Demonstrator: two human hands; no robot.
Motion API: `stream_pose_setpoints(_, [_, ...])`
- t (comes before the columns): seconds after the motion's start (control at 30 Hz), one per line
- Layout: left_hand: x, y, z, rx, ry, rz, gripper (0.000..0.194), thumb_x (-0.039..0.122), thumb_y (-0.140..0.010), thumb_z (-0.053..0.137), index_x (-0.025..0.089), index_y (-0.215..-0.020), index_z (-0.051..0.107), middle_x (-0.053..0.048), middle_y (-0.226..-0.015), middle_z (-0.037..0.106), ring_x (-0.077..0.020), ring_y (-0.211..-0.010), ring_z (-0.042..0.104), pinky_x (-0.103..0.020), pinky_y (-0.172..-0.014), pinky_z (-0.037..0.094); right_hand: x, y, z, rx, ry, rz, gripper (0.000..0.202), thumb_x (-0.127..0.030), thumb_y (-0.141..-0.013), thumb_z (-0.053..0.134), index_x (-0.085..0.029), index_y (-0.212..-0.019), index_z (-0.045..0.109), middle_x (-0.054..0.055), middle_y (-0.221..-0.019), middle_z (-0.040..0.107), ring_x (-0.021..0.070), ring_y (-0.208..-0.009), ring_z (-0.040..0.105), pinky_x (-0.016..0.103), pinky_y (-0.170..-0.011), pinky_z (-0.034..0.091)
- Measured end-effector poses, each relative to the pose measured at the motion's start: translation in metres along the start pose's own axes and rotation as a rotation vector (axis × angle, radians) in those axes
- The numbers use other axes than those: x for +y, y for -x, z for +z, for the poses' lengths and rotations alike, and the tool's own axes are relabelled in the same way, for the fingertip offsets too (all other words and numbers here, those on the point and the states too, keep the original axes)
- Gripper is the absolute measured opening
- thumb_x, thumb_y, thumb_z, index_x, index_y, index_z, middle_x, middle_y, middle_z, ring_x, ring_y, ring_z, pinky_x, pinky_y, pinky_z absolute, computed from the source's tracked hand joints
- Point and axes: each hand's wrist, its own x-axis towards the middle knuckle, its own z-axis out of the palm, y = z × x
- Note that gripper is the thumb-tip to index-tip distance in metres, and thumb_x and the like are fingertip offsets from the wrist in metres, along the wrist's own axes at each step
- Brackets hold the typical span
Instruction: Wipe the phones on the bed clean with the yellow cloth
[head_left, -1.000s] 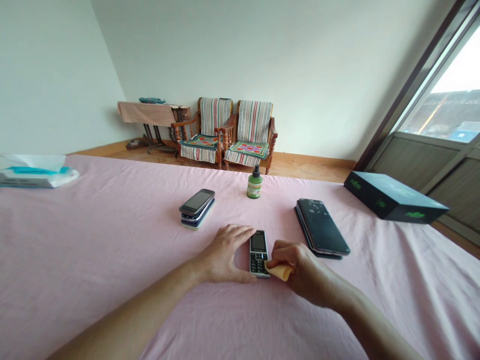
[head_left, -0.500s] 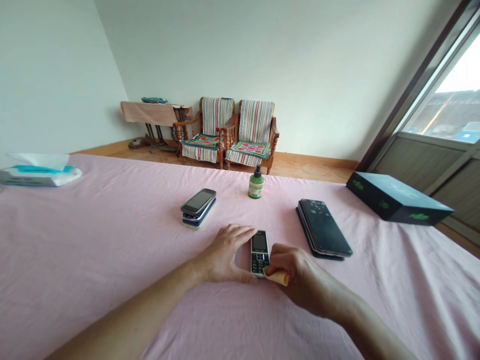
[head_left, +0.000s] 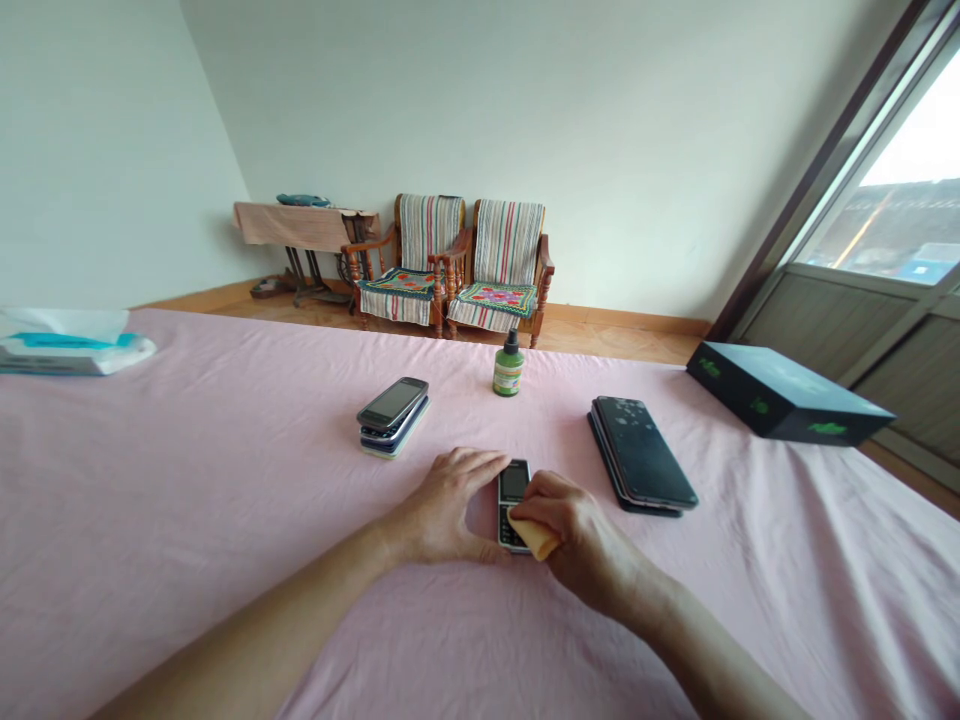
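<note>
A keypad mobile phone [head_left: 514,484] lies face up on the pink cloth, its screen toward the far end. My left hand [head_left: 448,508] grips it from the left, fingertips at its top edge and thumb at its bottom corner. In my right hand [head_left: 574,525] a folded yellow cloth [head_left: 537,535] is pinched and pressed on the phone's keypad. The cloth and fingers hide part of the keys. Beyond my left hand rests a small stack of old phones [head_left: 394,410]. Off to the right is a stack of larger dark smartphones [head_left: 645,455].
A green spray bottle [head_left: 508,372] with a black top stands beyond the phone. The black box [head_left: 787,393] sits at the far right, a tissue pack [head_left: 82,355] at the far left. Pink fabric [head_left: 247,450] covers the surface. Two wooden chairs [head_left: 499,255] stand by the wall.
My right hand has moved up and left over the phone, carrying the yellow cloth from the keypad's lower right corner onto its middle. My left hand keeps its hold. The view has shifted slightly.
</note>
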Motion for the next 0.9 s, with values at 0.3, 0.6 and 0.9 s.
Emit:
stream_pose_setpoints(0.3, [0.0,0.0,0.001,0.002,-0.007,0.001,0.095,0.062,-0.061,0.076,0.023,-0.139,0.04,-0.011,-0.14,0.047,-0.0352,-0.127,0.041,-0.048,-0.107,0.029,-0.004,0.002,-0.005,-0.064,-0.024,-0.008,0.028,0.005,-0.078,0.051,-0.017,-0.07,0.067,0.002,-0.077,0.057,0.012,-0.069,0.053,0.022,-0.06,0.037])
stream_pose_setpoints(0.6, [0.0,0.0,0.001,0.006,0.0,0.001,0.094,0.061,-0.062,0.076,0.023,-0.14,0.039,-0.011,-0.14,0.047,-0.0344,-0.127,0.041,-0.048,-0.107,0.029,0.007,-0.005,0.006,0.044,0.033,0.001,0.027,0.005,-0.076,0.052,-0.017,-0.075,0.068,0.003,-0.08,0.056,0.0142,-0.075,0.054,0.023,-0.063,0.04])
stream_pose_setpoints(0.9, [0.0,0.0,0.001,0.026,0.006,0.009,0.092,0.058,-0.061,0.078,0.021,-0.137,0.042,-0.011,-0.138,0.049,-0.0338,-0.126,0.042,-0.046,-0.106,0.031,0.003,-0.002,0.007,0.052,-0.059,0.0,0.03,0.008,-0.075,0.05,-0.017,-0.076,0.066,0.003,-0.081,0.058,0.014,-0.077,0.055,0.022,-0.064,0.039])
